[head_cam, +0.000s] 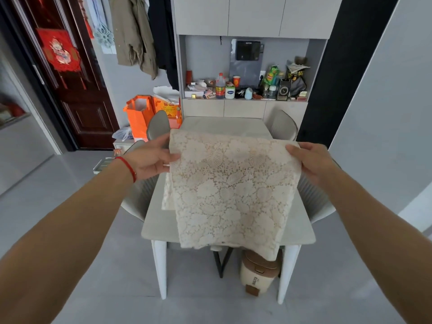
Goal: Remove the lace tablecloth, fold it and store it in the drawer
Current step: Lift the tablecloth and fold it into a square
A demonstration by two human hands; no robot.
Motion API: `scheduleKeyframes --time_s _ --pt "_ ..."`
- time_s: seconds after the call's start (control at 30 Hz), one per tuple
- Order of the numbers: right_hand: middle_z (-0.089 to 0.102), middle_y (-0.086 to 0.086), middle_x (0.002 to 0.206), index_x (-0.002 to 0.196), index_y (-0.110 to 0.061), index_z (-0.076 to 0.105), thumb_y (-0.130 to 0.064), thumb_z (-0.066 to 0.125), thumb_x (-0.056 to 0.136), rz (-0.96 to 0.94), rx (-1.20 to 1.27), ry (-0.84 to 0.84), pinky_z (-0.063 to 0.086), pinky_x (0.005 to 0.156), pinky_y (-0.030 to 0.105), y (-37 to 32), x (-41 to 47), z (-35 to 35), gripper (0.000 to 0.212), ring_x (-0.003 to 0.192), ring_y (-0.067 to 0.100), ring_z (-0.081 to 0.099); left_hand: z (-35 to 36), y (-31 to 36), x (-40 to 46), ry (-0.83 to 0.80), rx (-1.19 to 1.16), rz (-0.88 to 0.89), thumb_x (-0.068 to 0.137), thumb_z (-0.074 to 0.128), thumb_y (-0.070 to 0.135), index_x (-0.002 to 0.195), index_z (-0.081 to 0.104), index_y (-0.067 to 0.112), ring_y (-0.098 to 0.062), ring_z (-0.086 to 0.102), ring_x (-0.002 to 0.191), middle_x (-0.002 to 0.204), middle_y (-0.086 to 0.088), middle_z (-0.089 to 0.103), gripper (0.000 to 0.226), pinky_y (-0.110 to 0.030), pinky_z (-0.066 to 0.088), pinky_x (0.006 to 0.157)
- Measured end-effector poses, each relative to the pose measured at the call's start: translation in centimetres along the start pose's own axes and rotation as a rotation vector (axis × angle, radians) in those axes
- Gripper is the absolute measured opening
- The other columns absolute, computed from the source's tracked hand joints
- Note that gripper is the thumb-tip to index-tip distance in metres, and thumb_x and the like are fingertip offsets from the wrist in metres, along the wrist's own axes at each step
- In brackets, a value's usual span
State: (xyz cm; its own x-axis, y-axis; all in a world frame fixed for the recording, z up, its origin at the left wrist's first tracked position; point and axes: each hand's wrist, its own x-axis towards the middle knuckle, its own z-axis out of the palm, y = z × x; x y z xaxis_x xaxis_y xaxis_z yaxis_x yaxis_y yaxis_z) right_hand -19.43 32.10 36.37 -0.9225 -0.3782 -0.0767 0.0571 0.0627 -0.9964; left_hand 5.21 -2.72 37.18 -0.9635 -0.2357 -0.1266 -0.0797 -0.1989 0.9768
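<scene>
At the left of centre the upper left corner of the folded lace tablecloth is pinched by the left hand, the cloth is hung mid-frame above the table, and its upper right corner is gripped by the right hand.

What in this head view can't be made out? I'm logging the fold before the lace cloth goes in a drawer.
- Fingertips of the left hand and right hand: behind the lace tablecloth, so each grip is partly hidden.
- Number of folded layers: unclear.
- Table middle: covered by the cloth.
- The target drawer: none shown open.
- Labels on the shelf bottle: too small.
</scene>
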Motion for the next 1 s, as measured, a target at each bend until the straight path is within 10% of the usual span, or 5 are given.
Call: scheduleKeyframes --time_s 0.17,0.27,0.53,0.7,1.0 --pt "0.063 0.011 0.138 0.157 -0.019 0.039 -0.016 0.078 0.094 -0.014 0.025 -0.106 0.056 0.101 0.050 -1.7 1.1 -0.9 0.074 0.119 0.028 0.067 1.4 2.1 0.5 0.311 -0.044 0.068 0.091 0.063 -0.013 0.117 0.059 0.006 -0.016 0.079 0.079 0.095 -0.009 0.079 0.032 -0.025 0.063 0.063" --pt "0.065 0.010 0.131 0.148 -0.049 0.037 0.004 0.073 0.093 -0.061 -0.130 -0.259 0.058 0.099 0.055 -1.9 1.0 -1.4 0.085 0.115 0.030 0.069 1.2 2.8 0.6 0.433 -0.114 0.123 0.089 0.066 -0.014 0.110 0.052 0.009 -0.013 0.077 0.070 0.101 -0.013 0.070 0.034 -0.022 0.060 0.058" --pt "0.078 0.018 0.105 0.121 -0.016 0.066 -0.006 0.085 0.085 -0.191 -0.268 -0.056 0.060 0.098 0.053 -3.0 1.0 -0.9 0.042 0.101 0.035 0.076 0.5 2.9 -1.0 0.456 0.293 0.238 0.080 0.073 -0.018 0.103 0.070 0.017 -0.016 0.076 0.086 0.099 -0.014 0.076 0.042 -0.017 0.058 0.066" --pt "0.073 0.027 0.119 0.116 -0.010 0.067 0.000 0.079 0.089 -0.149 -0.140 -0.058 0.061 0.096 0.056 -3.0 0.8 -0.4 0.031 0.109 0.040 0.074 -0.2 2.8 -1.8 0.453 0.313 0.222 0.082 0.077 -0.010 0.096 0.078 0.025 -0.026 0.074 0.098 0.100 -0.008 0.079 0.038 -0.046 0.060 0.088" --pt "0.069 0.020 0.120 0.122 -0.013 0.069 0.008 0.078 0.087 -0.243 -0.381 -0.168 0.059 0.100 0.047 -4.0 0.3 -0.4 0.042 0.112 0.035 0.071 -0.2 2.9 -1.9 0.475 0.430 0.241 0.085 0.074 -0.010 0.095 0.079 0.029 -0.026 0.071 0.103 0.106 -0.012 0.076 0.040 -0.048 0.057 0.101"
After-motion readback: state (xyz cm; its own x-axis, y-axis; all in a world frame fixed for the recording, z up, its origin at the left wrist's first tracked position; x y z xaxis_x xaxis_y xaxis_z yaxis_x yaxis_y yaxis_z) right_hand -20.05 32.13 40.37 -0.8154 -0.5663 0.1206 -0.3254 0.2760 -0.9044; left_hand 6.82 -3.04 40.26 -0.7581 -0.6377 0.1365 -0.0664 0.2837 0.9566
